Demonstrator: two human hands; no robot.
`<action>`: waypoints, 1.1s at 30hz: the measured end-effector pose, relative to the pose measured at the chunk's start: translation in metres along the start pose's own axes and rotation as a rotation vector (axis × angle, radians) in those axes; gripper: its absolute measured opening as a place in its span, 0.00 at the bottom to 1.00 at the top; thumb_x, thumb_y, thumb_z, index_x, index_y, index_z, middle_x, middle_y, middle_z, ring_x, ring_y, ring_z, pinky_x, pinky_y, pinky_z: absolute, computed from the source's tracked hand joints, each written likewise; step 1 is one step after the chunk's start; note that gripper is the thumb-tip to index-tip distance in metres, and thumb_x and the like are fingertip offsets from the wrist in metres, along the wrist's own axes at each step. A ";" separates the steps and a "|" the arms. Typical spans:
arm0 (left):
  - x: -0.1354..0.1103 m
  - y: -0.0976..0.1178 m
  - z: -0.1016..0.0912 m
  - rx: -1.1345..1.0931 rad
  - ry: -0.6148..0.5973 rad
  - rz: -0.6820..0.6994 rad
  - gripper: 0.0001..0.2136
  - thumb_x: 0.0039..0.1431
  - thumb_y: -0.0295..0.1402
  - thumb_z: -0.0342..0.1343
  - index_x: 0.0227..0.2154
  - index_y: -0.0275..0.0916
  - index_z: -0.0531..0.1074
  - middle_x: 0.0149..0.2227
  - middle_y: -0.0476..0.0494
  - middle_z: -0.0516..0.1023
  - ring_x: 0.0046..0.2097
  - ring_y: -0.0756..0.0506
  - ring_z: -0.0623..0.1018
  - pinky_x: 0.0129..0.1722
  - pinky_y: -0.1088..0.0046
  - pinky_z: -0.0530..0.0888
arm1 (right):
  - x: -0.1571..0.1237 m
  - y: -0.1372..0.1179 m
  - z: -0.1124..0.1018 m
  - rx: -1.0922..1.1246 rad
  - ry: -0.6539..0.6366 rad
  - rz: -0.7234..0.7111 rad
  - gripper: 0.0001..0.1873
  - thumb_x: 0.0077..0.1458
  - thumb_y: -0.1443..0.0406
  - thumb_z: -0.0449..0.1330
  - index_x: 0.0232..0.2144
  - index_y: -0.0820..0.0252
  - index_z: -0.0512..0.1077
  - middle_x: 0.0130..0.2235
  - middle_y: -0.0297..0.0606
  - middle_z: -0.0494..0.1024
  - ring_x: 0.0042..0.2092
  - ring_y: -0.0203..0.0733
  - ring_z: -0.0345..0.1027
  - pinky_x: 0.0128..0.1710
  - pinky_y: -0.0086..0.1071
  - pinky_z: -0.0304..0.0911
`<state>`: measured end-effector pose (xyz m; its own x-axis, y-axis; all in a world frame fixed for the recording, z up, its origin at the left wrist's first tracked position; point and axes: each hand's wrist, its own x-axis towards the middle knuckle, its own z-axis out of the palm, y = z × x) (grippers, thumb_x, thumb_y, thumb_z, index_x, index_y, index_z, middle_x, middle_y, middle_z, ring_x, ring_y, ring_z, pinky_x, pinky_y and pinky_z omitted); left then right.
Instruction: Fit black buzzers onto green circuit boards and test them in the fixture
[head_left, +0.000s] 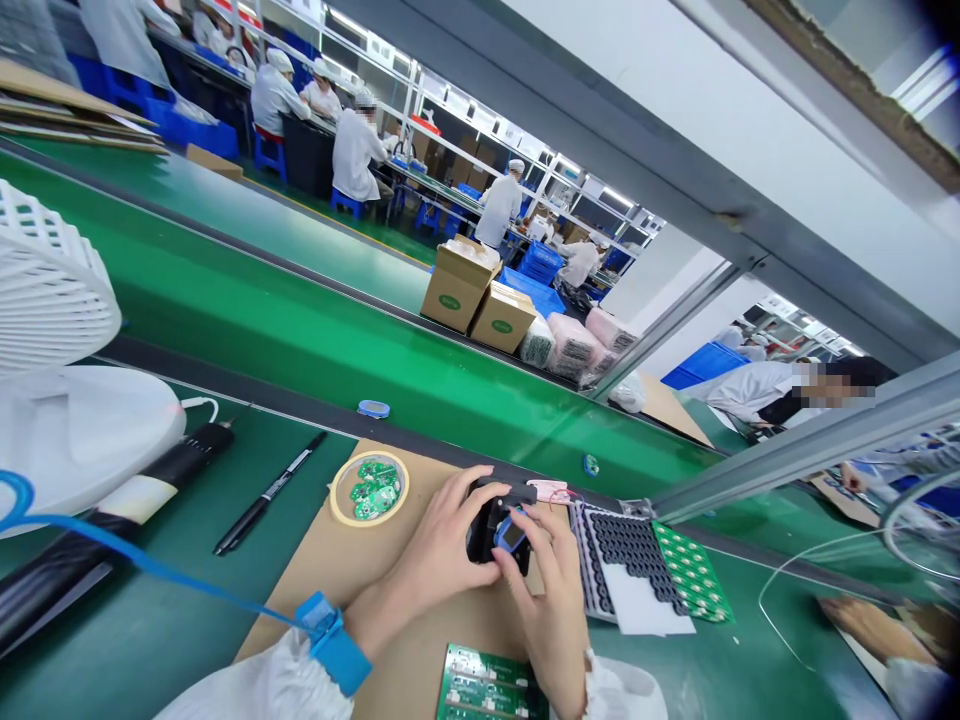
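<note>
My left hand (pixel 442 535) is closed around the left side of a small black fixture (pixel 480 540), its thumb and fingers on the edges. With thumb and fingertips, my right hand (pixel 553 600) grips a small blue oval device with a grey display (pixel 511 533) at the fixture. Whether the device is seated in it I cannot tell, as my fingers cover part of both. Below lies a brown cardboard sheet (pixel 307 570). A tape roll (pixel 337 510) left of my hands encircles several small green circuit boards (pixel 375 490). A green circuit board panel (pixel 480 685) lies nearer me.
On the right are a tray of black round parts (pixel 630 540), white paper (pixel 637 605) and another green board panel (pixel 694 575). A marker (pixel 270 495), an electric screwdriver (pixel 142 490) and a white fan (pixel 52 290) stand left. A blue strap cord (pixel 150 565) runs to my left wrist. A co-worker's hand (pixel 862 625) is at right.
</note>
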<state>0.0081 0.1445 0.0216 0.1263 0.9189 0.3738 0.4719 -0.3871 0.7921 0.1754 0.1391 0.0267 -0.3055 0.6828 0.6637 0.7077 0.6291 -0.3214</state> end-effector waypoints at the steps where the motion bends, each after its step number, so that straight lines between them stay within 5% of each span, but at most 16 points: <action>1: 0.000 0.000 0.000 0.002 0.006 0.001 0.33 0.43 0.22 0.61 0.55 0.46 0.62 0.63 0.40 0.60 0.63 0.35 0.63 0.62 0.52 0.63 | 0.001 0.002 0.000 0.011 0.008 -0.012 0.18 0.64 0.63 0.56 0.55 0.53 0.65 0.52 0.45 0.71 0.54 0.50 0.66 0.52 0.48 0.65; 11: 0.000 -0.002 0.000 0.006 -0.009 -0.010 0.34 0.43 0.25 0.65 0.55 0.48 0.62 0.64 0.40 0.59 0.64 0.34 0.62 0.62 0.51 0.63 | 0.016 0.018 -0.017 -0.051 -0.122 -0.180 0.24 0.62 0.64 0.58 0.59 0.58 0.61 0.53 0.44 0.73 0.57 0.49 0.65 0.58 0.51 0.59; 33: 0.005 -0.007 0.006 0.099 0.046 0.023 0.32 0.48 0.24 0.66 0.55 0.49 0.60 0.61 0.41 0.62 0.62 0.36 0.65 0.60 0.51 0.66 | 0.020 0.012 -0.011 0.075 -0.213 -0.059 0.36 0.63 0.63 0.58 0.66 0.50 0.45 0.55 0.40 0.74 0.58 0.45 0.65 0.57 0.45 0.52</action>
<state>0.0111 0.1520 0.0151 0.0994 0.9045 0.4148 0.5535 -0.3966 0.7323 0.1850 0.1563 0.0433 -0.4781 0.7017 0.5282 0.6376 0.6909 -0.3407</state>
